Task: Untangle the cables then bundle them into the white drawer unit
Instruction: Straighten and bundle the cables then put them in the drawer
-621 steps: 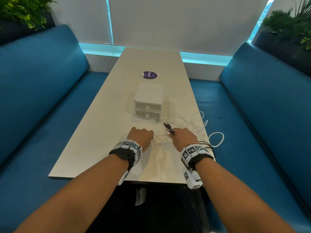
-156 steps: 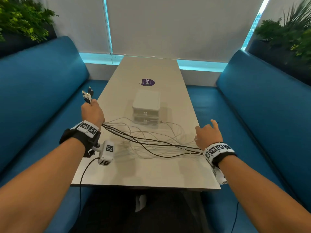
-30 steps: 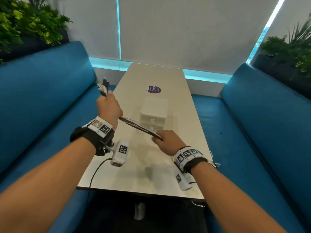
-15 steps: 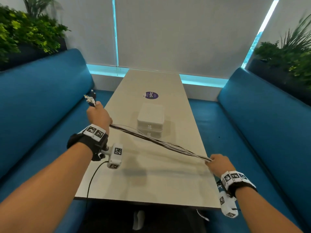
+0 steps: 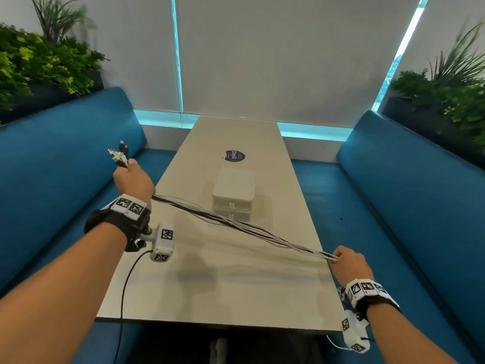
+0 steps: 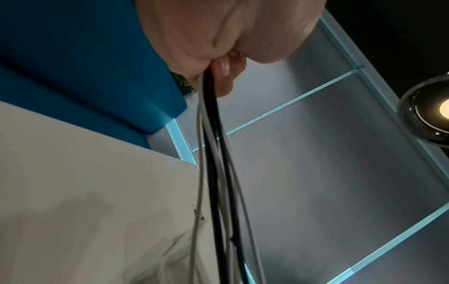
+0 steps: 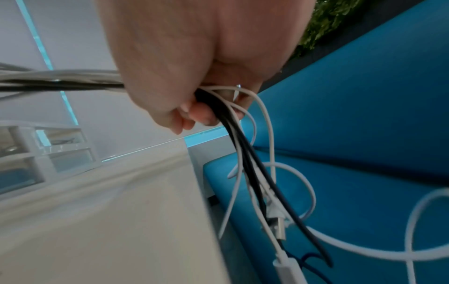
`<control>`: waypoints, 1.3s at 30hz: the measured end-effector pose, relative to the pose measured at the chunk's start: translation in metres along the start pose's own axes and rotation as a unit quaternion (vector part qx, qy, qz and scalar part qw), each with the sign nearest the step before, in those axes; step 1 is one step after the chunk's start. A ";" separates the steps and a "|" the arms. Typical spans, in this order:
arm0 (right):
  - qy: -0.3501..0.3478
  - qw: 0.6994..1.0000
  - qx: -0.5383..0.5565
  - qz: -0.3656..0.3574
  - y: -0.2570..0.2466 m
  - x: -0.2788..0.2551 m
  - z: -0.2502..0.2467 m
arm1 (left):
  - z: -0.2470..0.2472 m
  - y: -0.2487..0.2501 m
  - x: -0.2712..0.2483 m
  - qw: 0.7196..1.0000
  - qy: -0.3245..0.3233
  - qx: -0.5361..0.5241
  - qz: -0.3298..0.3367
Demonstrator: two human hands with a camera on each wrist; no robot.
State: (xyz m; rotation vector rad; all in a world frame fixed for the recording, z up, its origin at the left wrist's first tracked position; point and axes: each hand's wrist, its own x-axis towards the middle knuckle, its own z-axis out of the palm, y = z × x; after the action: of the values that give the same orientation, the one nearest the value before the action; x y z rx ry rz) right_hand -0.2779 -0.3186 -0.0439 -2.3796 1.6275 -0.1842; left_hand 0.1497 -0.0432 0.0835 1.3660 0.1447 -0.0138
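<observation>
Several black and white cables (image 5: 244,227) stretch in one taut bundle above the table, from my left hand (image 5: 132,178) down to my right hand (image 5: 347,262). My left hand grips the bundle near its plugs (image 5: 118,155), which stick out above the fist, raised over the table's left edge. My right hand grips the bundle at the table's right edge; in the right wrist view the loose cable ends (image 7: 267,192) hang from my fist (image 7: 194,92) over the seat. The cables (image 6: 213,173) also run down from my left fist (image 6: 218,48). The white drawer unit (image 5: 233,195) stands mid-table, both drawers closed.
The long beige table (image 5: 236,285) has a purple sticker (image 5: 234,156) beyond the drawer unit. Blue benches (image 5: 409,206) run along both sides, with plants behind them. A black cord (image 5: 123,290) hangs from my left wrist camera over the near table edge.
My right hand slid along the bundle from near the left hand out to the table's right edge, drawing the cables straight. My left hand stayed raised with the plug ends.
</observation>
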 end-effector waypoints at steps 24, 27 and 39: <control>0.000 0.999 -0.039 0.022 0.042 -0.002 -0.002 | -0.021 0.042 -0.007 0.957 0.028 0.235 0.167; -0.016 0.999 0.003 0.035 0.054 -0.006 -0.011 | -0.011 0.045 -0.010 0.959 0.030 0.229 0.166; -0.182 0.968 0.170 0.022 0.074 -0.003 -0.006 | -0.006 0.042 -0.014 0.953 0.031 0.250 0.171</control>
State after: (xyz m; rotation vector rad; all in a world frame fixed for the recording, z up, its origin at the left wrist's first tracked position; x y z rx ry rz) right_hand -0.3468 -0.3419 -0.0586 -1.9780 1.3527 -0.0122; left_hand 0.1388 -0.0299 0.1246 1.8850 -0.0514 0.3008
